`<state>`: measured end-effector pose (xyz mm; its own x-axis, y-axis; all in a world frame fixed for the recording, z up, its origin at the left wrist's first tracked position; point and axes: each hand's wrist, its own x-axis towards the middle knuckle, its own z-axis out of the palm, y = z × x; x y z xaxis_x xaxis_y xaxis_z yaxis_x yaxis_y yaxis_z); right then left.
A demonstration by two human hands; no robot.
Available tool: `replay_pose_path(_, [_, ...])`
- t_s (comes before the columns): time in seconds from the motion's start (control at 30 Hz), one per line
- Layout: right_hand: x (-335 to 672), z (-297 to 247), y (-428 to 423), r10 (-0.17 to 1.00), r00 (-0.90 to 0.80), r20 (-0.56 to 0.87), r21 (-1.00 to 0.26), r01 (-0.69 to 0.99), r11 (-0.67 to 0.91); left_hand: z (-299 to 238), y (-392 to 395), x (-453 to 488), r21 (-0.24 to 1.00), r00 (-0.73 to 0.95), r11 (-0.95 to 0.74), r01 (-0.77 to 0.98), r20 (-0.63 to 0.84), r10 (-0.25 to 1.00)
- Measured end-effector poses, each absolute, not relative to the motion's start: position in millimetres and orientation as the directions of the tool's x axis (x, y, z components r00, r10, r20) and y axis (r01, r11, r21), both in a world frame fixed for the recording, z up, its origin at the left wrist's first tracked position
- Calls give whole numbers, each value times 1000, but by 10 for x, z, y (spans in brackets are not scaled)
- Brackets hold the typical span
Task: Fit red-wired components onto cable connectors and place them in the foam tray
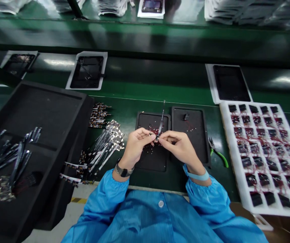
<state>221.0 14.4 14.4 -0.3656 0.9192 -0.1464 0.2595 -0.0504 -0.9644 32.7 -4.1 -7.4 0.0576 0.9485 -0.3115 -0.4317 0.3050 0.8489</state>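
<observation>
My left hand (137, 145) and my right hand (179, 145) meet over a shallow black tray (152, 164). Both pinch a small circuit board (156, 137) between thumb and fingertips, which partly hide it. From the board a dark flat ribbon cable (162, 116) stands up and away from me. Small red and white bits (148, 148) are scattered in the tray below. To the left of my left hand lies a fanned pile of similar boards with ribbon cables (111, 140).
A second black tray (202, 135) holds a black block (185, 116). Green-handled pliers (218, 153) lie beside it. At right, a white foam tray (238, 162) carries black parts with red wires. Large black trays (51, 101) stand left. Dark tablet-like panels (88, 71) rest behind.
</observation>
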Motion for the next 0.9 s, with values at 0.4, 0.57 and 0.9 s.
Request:
replay_pose_path(0.4, [2238, 144, 155, 909, -383, -168, -955, 293, -53, -17, -66, 328, 932, 13, 253, -259, -259, 966])
replay_pose_path(0.57, [2271, 179, 163, 888, -415, -200, -962, 256, -97, -25, -34, 290, 881, 114, 320, -347, -299, 947])
replay_pose_path(0.9, [2264, 162, 184, 852, -467, -237, -970, 160, -182, -25, -27, 269, 822, 174, 403, -403, -363, 915])
